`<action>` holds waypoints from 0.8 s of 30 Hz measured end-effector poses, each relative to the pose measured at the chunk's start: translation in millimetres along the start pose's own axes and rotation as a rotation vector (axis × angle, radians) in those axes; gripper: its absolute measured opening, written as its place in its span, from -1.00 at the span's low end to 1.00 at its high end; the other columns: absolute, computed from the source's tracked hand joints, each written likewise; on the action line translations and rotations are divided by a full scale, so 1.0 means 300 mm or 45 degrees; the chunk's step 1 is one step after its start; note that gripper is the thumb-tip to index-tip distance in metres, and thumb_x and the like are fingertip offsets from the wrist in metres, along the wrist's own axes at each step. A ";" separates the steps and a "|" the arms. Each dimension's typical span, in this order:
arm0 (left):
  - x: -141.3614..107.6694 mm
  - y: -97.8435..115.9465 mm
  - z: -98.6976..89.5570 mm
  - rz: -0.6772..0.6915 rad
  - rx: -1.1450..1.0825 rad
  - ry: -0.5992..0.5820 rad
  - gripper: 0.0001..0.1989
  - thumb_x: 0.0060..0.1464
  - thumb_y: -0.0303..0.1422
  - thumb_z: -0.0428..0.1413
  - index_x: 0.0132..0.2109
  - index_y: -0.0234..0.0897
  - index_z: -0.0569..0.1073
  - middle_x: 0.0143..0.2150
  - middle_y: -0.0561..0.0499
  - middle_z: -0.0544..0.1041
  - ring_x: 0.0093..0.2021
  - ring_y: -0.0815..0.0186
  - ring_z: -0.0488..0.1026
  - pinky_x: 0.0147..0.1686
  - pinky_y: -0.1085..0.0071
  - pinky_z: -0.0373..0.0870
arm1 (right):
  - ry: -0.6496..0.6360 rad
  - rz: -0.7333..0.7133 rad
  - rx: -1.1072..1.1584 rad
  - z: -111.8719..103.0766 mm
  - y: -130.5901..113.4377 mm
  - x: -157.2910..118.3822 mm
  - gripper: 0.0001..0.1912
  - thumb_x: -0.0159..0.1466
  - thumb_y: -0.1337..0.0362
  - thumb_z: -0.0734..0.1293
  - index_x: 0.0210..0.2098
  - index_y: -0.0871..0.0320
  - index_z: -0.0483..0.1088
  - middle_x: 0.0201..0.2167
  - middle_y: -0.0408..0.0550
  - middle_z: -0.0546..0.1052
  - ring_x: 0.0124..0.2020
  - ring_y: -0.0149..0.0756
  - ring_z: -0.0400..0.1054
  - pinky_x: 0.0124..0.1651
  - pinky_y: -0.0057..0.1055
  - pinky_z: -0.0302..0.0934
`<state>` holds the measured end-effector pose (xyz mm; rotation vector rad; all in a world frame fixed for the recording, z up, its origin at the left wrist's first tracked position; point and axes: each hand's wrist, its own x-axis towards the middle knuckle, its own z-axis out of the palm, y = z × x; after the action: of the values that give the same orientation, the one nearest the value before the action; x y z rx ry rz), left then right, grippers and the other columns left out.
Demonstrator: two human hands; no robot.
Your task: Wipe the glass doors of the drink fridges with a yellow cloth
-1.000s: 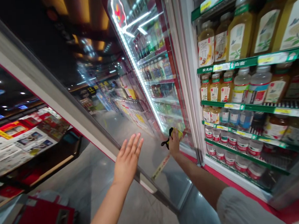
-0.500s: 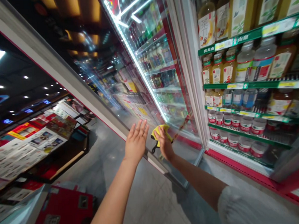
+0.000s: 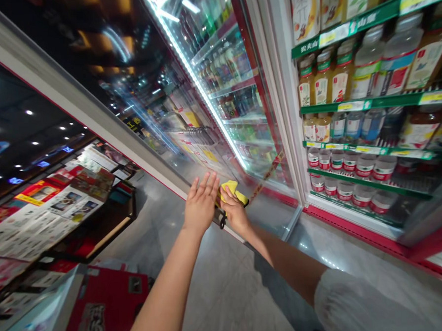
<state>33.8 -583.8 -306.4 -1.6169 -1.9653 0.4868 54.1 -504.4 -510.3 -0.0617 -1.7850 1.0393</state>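
A glass cooler door (image 3: 190, 152) stands swung out, its pale frame (image 3: 104, 129) running diagonally across the view. My left hand (image 3: 201, 206) lies against that frame near the door's edge, fingers stretched out and holding nothing. Just right of it, my right hand (image 3: 233, 209) presses a yellow cleaning cloth (image 3: 239, 196) with dark trim against the glass. A dark hanging loop of the cloth (image 3: 222, 220) dangles below that hand. The fingertips of both hands are close together. Part of the cloth is hidden under my right fingers.
On the right, cooler shelves (image 3: 358, 105) with green price strips hold several bottles (image 3: 340, 75) and jars (image 3: 364, 165). A display stand (image 3: 42, 214) with boxes stands at the left. Nearer is a red cabinet (image 3: 109, 300) on the grey tiled floor (image 3: 220, 284).
My right hand has slid the cloth left along the glass, closer to my left hand. The left hand stays on the frame. The view has tilted slightly downward.
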 end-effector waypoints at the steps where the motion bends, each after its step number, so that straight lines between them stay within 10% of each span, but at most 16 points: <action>1: 0.000 0.006 -0.001 -0.015 -0.001 -0.003 -0.45 0.36 -0.48 -0.17 0.45 -0.34 0.20 0.49 -0.10 0.13 0.53 0.20 0.01 0.51 0.06 -0.09 | -0.004 0.016 -0.014 0.009 0.003 -0.015 -0.49 0.46 0.42 0.10 0.24 -0.04 0.46 0.44 -0.11 0.26 0.53 -0.22 -0.10 0.50 0.00 0.00; 7: -0.003 0.037 0.009 -0.085 0.021 -0.045 -0.41 0.34 -0.53 -0.20 0.46 -0.32 0.19 0.52 -0.09 0.02 0.54 0.16 -0.03 0.51 0.00 -0.12 | -0.117 0.082 -0.083 -0.004 0.078 -0.189 -0.39 0.34 0.55 0.15 0.28 0.01 0.42 0.38 0.02 0.36 0.47 -0.11 0.08 0.37 -0.02 0.23; 14: -0.019 0.063 0.071 -0.130 -0.032 0.010 -0.38 0.34 -0.54 -0.23 0.50 -0.29 0.04 0.52 -0.11 0.04 0.53 0.15 0.00 0.50 -0.05 -0.09 | -0.007 0.047 -0.095 -0.094 0.166 0.080 -0.51 0.45 0.41 0.11 0.23 -0.01 0.47 0.42 -0.12 0.30 0.53 -0.17 -0.07 0.51 -0.05 -0.05; 19: -0.037 0.080 0.087 -0.131 -0.016 -0.049 -0.38 0.32 -0.57 -0.23 0.49 -0.35 0.07 0.52 -0.11 0.04 0.52 0.19 0.03 0.50 0.06 -0.05 | 0.352 0.384 -0.157 -0.043 0.151 0.015 -0.42 0.44 0.43 0.00 0.39 0.21 0.25 0.44 0.15 0.24 0.51 -0.01 -0.03 0.44 0.15 0.05; 24: -0.042 0.086 0.082 -0.112 -0.045 -0.015 -0.36 0.32 -0.56 -0.22 0.50 -0.30 0.00 0.51 -0.10 0.06 0.52 0.20 0.04 0.50 0.07 -0.08 | 0.318 0.267 -0.164 -0.068 0.116 0.136 -0.47 0.45 0.42 0.05 0.34 0.14 0.33 0.41 0.06 0.29 0.51 -0.03 -0.03 0.47 0.04 0.05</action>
<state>40.3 -589.1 -343.3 -1.5444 -2.0547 0.4304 36.6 -450.4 -501.3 -0.4476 -1.6379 1.0138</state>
